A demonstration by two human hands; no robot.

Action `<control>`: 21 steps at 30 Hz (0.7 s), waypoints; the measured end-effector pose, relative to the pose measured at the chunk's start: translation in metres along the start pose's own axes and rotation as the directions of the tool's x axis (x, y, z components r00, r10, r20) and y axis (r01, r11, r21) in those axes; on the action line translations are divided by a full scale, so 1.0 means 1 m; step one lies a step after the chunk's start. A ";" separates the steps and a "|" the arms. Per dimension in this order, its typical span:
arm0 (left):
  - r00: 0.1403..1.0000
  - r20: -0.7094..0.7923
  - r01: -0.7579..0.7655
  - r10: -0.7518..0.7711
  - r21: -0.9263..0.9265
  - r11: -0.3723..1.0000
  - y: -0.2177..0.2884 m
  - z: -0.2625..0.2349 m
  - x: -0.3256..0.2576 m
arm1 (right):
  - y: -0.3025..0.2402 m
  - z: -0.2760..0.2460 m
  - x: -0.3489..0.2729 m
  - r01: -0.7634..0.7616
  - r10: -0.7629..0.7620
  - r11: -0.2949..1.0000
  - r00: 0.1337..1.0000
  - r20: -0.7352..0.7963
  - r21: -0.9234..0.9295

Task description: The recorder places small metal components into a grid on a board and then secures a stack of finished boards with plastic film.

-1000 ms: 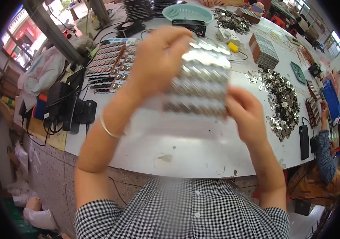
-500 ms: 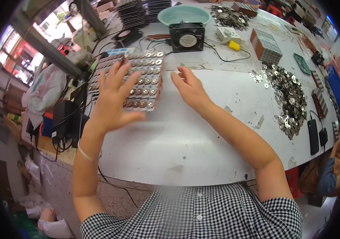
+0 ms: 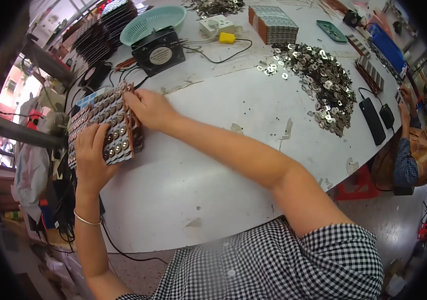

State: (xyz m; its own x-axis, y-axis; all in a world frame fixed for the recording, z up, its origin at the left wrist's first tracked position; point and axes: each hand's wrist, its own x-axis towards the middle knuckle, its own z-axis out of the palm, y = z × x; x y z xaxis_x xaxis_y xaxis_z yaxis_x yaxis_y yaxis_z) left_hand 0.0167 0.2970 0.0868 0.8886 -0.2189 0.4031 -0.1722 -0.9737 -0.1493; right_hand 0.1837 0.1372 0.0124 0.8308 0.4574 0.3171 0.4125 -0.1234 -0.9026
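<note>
A stack of flat boards (image 3: 116,120) lies at the left of the table, its top face set with rows of round silvery metal discs. My left hand (image 3: 92,157) rests over the near left part of the top board. Its fingers are bent onto the discs, and the thumb is by the near edge. At the right side of the stack, my right hand (image 3: 151,109) grips the boards' edge with thumb and fingers; some fingertips are hidden. The right side of the stack looks uneven, with reddish-brown board edges showing.
Behind the stack stand a black square fan (image 3: 158,52) and a pale green basin (image 3: 152,24). A heap of loose metal discs (image 3: 326,82) lies to the right. Further back are a stacked block of boards (image 3: 273,26) and a white power socket (image 3: 216,24). A co-worker (image 3: 411,155) sits far right.
My view has turned to the right. My left hand, spread above the boards before, now lies on them. My right hand has moved from beside the stack onto its right edge.
</note>
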 end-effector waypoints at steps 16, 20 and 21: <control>0.997 0.011 -0.080 0.080 -0.003 0.997 0.041 -0.020 0.001 | 0.109 -0.316 -0.055 0.322 -0.155 0.598 0.945 0.288 -0.734; 0.975 -0.083 -0.220 0.205 -0.302 0.927 0.106 -0.002 0.024 | 0.106 -0.356 -0.047 0.143 -0.414 0.327 0.910 -0.005 -0.934; 0.973 -0.035 -0.226 0.227 -0.319 0.920 0.129 0.006 0.035 | 0.108 -0.369 -0.048 0.134 -0.313 0.329 0.949 0.026 -0.935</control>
State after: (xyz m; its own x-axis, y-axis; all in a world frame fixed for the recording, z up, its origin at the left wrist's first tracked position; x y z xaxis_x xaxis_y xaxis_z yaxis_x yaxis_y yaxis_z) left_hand 0.0285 0.1644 0.0764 0.8107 -0.4365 0.3902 -0.4951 -0.8668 0.0589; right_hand 0.3261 -0.2233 0.0075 0.6501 0.4955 0.5760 0.5962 -0.8027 0.0176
